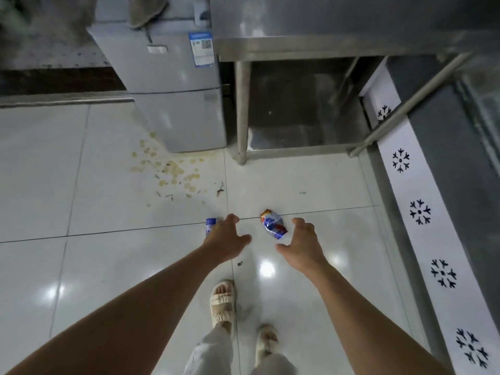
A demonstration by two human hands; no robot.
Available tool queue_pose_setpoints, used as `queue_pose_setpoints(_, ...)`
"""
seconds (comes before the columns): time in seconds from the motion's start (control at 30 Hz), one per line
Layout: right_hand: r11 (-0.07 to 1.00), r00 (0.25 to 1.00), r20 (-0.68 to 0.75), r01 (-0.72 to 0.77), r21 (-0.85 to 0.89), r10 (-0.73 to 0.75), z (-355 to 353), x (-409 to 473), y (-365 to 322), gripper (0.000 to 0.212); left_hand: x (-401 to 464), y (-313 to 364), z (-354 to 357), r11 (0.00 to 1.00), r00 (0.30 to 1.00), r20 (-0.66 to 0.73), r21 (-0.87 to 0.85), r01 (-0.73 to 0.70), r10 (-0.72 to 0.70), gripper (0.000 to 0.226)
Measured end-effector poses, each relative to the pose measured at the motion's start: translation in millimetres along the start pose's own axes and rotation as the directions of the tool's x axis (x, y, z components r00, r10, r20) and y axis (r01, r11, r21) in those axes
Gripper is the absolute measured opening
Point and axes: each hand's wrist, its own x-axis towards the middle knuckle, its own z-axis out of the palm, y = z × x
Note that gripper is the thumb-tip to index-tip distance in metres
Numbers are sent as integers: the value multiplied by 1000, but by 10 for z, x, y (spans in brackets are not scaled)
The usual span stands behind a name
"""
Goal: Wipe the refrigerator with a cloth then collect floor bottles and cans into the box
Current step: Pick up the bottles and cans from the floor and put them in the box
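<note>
White floor tiles carry a crushed red-blue can and an upright blue can. Left hand and right hand hover, fingers spread, holding nothing.

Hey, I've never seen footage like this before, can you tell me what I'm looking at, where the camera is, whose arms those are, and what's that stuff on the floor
There is one picture, taken by a wide-angle camera worn on a person's head, looking down at a tiled kitchen floor. The two bare arms are the wearer's own; their sandalled feet show at the bottom. No machine is involved.

The left hand and right hand reach down with fingers spread, and neither holds anything. Between them lies a crushed can. A blue can sits partly hidden behind the left hand.

Farther off stands a small grey refrigerator with a cloth on top, beside a steel table. Yellowish spots stain the floor in front of the refrigerator.
</note>
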Motion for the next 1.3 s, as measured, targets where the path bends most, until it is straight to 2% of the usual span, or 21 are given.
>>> queue_pose_setpoints(0.23,996,996,-2,-86,17,86,517,1170,473,73,1140,-156,541,998,994,89,8,65,-66,55)
queue_pose_setpoints(0.5,997,998,3,-62,-37,62,1379,2563,1243,80,2638,-524,1459,996,991,98,37,82,-86,60)
queue_pose_setpoints(0.77,994,996,-92,-6,-111,-5,2420,3815,1887,85,3853,-1165,2291,996,994,83,55,65,-70,59)
queue_pose_setpoints(1.03,948,975,-210,-128,-293,67,3110,4515,2271,110,4366,-1688,2769,999,999,44,40,29,-31,59)
queue_pose_setpoints(1.17,951,976,-200,-144,-275,90,3239,4622,2250,105,4388,-1877,2779,998,998,20,11,55,-55,61)
queue_pose_setpoints(1.3,957,988,-147,-96,-275,57,3331,4491,1998,106,4296,-2020,2628,995,995,-21,-36,98,-99,62)
